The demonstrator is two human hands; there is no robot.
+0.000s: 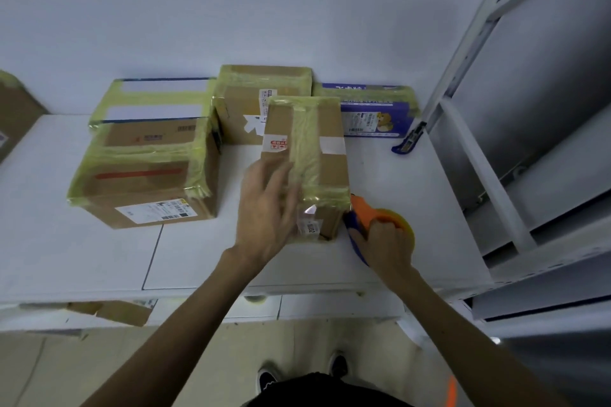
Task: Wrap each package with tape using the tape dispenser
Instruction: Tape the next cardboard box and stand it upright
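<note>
A narrow brown cardboard package with a yellowish tape strip along its top stands on the white table. My left hand lies on its near left top with the fingers spread and fairly straight. My right hand grips the orange and blue tape dispenser with its yellow tape roll. The dispenser's head is at the package's near right corner.
Taped boxes stand behind and left: a large brown one, a white-topped one, a brown one and a purple one. A blue utility knife lies at the right. Metal shelving rises beside the table.
</note>
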